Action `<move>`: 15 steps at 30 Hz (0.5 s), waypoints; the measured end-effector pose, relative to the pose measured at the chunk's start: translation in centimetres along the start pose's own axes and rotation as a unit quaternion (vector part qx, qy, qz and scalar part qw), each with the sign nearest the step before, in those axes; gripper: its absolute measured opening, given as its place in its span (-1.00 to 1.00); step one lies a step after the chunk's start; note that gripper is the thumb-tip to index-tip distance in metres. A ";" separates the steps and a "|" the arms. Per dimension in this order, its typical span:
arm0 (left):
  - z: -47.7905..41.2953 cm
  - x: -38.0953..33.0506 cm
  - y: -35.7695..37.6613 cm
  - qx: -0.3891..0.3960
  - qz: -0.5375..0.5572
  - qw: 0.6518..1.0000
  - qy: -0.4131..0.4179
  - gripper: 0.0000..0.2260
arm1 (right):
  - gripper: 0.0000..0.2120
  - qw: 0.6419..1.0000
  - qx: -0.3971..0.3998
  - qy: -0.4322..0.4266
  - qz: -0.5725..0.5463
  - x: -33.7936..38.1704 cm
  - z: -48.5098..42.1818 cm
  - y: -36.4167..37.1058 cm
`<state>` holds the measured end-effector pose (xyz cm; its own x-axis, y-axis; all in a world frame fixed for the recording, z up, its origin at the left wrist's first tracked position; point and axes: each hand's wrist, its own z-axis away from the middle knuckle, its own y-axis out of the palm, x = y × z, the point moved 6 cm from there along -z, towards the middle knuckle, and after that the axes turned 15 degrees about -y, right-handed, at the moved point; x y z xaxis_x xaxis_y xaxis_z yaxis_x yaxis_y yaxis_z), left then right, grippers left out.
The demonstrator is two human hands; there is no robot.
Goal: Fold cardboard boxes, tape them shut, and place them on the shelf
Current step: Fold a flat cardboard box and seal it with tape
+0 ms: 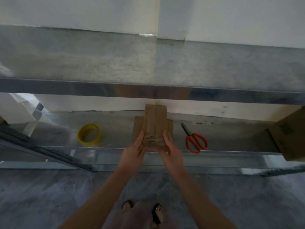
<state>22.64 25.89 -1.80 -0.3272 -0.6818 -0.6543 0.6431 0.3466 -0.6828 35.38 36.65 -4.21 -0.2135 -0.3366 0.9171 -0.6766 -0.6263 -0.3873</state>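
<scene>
Setting: white wall (82, 10) behind a metal rack with two levels, the upper shelf (148, 63) and the lower shelf (115, 126); grey floor (49, 195) in front. The frame is slightly blurred.

Task item: small cardboard box (154, 126), brown, long and narrow. Clear tape runs lengthwise down its top and is wrinkled at the near end. It sits at the middle of the lower shelf, long axis pointing toward the wall, directly over a flat cardboard sheet (170, 128) whose edges show on both sides. Cannot tell whether the box rests on the sheet or is held just above it.

Grips: left grip (133, 149) holds the box's left side at the near end, and right grip (171, 149) holds the right side at the same end. Each is closed on the box, with one digit lying straight along the side edge. The remaining fingers are hidden by the box. Both forearms are bare.

Other items on the lower shelf:
- yellow tape roll (89, 135), lying flat, left of the box and apart from it.
- orange-handled scissors (194, 141), right of the box, blades together and pointing toward the wall.
- larger cardboard box (290, 134), at the far right, cut off by the frame edge.

Sandalled feet (159, 210) show at the bottom.
</scene>
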 end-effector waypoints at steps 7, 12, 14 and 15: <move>-0.2 -0.4 0.2 0.053 0.045 0.998 -0.013 -0.36 | -0.39 0.997 -0.012 0.001 -0.079 -0.1 -0.2 -0.9; -3.0 -0.9 -2.1 0.021 0.039 0.999 0.008 -0.51 | -0.53 0.998 -0.057 0.003 -0.013 0.1 -1.9 -1.7; -3.6 -1.3 -2.0 0.000 -0.006 0.999 0.036 -0.53 | -0.55 0.997 -0.064 -0.017 0.034 0.6 -2.0 -1.5; -3.7 -1.4 -1.9 -0.008 -0.020 0.999 0.045 -0.54 | -0.56 0.996 -0.064 -0.031 0.055 0.9 -1.8 -1.4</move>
<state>19.32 28.52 -0.77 -0.4149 -0.6346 -0.6521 0.6172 0.3303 -0.7142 34.86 38.55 -2.68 -0.2500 -0.4432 0.8609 -0.7364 -0.4903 -0.4663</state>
